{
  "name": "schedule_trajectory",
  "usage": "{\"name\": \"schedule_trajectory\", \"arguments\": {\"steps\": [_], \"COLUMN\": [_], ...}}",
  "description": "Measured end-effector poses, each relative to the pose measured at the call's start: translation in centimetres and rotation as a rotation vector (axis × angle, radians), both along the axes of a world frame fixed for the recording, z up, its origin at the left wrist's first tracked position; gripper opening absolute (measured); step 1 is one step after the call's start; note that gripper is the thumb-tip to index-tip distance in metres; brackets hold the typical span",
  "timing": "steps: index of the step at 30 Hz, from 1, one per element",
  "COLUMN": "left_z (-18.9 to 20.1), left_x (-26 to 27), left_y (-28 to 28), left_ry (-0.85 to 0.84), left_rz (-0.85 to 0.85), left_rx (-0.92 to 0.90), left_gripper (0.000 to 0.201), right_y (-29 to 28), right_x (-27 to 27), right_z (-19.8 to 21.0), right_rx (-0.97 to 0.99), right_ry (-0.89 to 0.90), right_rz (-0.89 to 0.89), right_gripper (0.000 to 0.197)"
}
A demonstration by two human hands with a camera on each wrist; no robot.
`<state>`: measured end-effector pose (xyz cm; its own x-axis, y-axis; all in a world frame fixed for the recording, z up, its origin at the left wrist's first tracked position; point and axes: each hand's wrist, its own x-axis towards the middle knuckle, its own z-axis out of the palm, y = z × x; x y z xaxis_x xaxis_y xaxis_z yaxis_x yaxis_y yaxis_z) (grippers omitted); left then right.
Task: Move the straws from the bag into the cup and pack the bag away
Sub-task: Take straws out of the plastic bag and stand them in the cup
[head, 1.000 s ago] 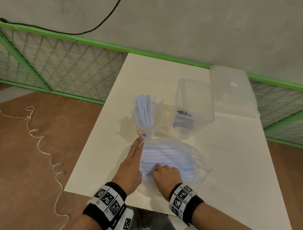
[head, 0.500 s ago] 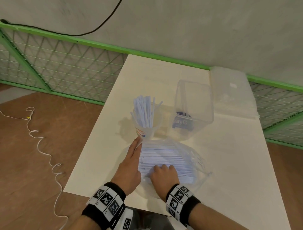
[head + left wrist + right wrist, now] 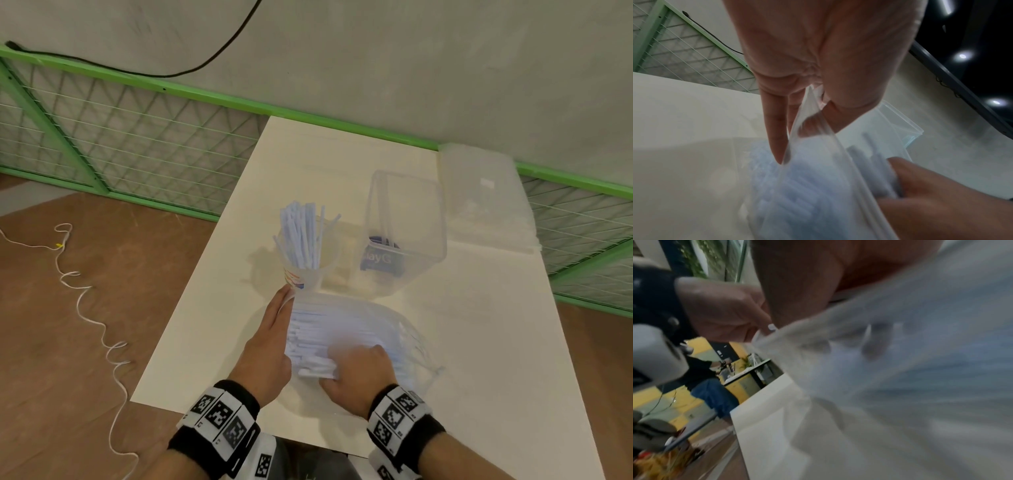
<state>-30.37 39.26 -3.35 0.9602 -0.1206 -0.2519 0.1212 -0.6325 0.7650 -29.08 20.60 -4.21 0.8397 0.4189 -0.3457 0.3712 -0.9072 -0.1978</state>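
A clear plastic bag (image 3: 397,325) full of white straws (image 3: 329,329) lies on the white table, with its mouth to the left. My left hand (image 3: 277,325) pinches the bag's rim (image 3: 818,129) between thumb and fingers and holds the mouth up. My right hand (image 3: 352,370) reaches into the near side of the bag, its fingers curled round a bundle of straws (image 3: 875,170). Just beyond the bag stands a clear cup (image 3: 301,277) with several straws (image 3: 301,233) upright in it. The right wrist view is blurred.
A tall clear container (image 3: 404,233) with a blue label stands right of the cup. Its clear lid (image 3: 486,202) lies at the table's far right corner. The table (image 3: 479,342) is bare to the right of the bag. A green mesh fence runs behind.
My right hand's fingers have closed round a bundle of straws at the bag's near side. The left hand stays at the bag's mouth.
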Motion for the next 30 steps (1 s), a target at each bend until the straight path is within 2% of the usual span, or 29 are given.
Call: {"name": "schedule_trajectory", "arguments": {"steps": [2,4,6,8,11,13,16,21,25,30], "left_z": [0.0,0.1,0.1,0.1,0.3,0.4,0.5,0.8,1.1,1.1], "left_x": [0.1,0.1,0.2,0.3,0.5,0.7,0.8,0.9,1.0,1.1], "left_y": [0.0,0.1,0.2,0.2,0.2,0.2,0.2,0.2,0.1,0.0], "left_ry": [-0.009,-0.016,-0.021,-0.020,-0.022,-0.016,0.003,0.014,0.015,0.026], "left_rz": [0.003,0.010,0.018,0.026,0.029,0.023,0.023,0.032,0.037,0.045], "left_rx": [-0.005,-0.008,-0.015,-0.018,-0.025,-0.034,-0.028,-0.020,-0.029,-0.018], "left_gripper": [0.100,0.100,0.100,0.101,0.101,0.101,0.101,0.099,0.099,0.099], "right_y": [-0.7,-1.2,-1.5,-1.3,-1.1,-1.3,-2.0,-3.0,-2.9,-2.5], "right_x": [0.2,0.4,0.3,0.4,0.5,0.6,0.4,0.8,1.5,1.1], "right_z": [0.9,2.2,4.1,6.2,6.7,5.6,4.2,3.9,4.9,4.0], "right_rx": [0.117,0.361,0.658,0.891,1.034,1.019,0.900,0.776,0.782,0.775], "right_ry": [-0.008,0.025,0.044,0.071,0.142,0.208,0.281,0.200,0.102,0.137], "right_rz": [-0.059,-0.142,-0.289,-0.449,-0.556,-0.604,-0.581,-0.447,-0.356,-0.340], "right_gripper": [0.035,0.023,0.037,0.038,0.028,0.020,0.023,0.010,0.017,0.038]}}
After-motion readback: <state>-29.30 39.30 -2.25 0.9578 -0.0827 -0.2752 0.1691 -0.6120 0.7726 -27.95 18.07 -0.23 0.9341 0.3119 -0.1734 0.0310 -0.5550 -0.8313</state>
